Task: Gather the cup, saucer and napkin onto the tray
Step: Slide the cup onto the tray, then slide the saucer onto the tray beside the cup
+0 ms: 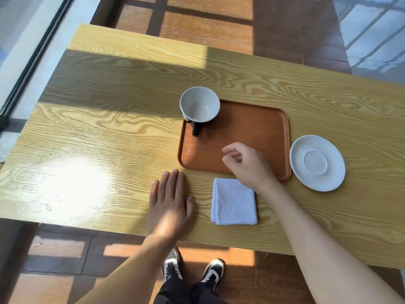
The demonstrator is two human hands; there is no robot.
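Wooden bench (109, 128): cup (199, 104) on tray (252, 132); right hand (247, 165), fingers loosely curled and empty, should next fetch saucer (317, 163) or napkin (234, 201); left hand (171, 205) lies flat, empty.

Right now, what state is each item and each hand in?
cup: upright, empty, on the tray's far left corner.
tray: flat on the table, holding only the cup.
saucer: bare, on the table right of the tray.
napkin: folded, on the table near the tray.
left hand: flat, open, empty.
right hand: over the tray, fingers curled, empty.
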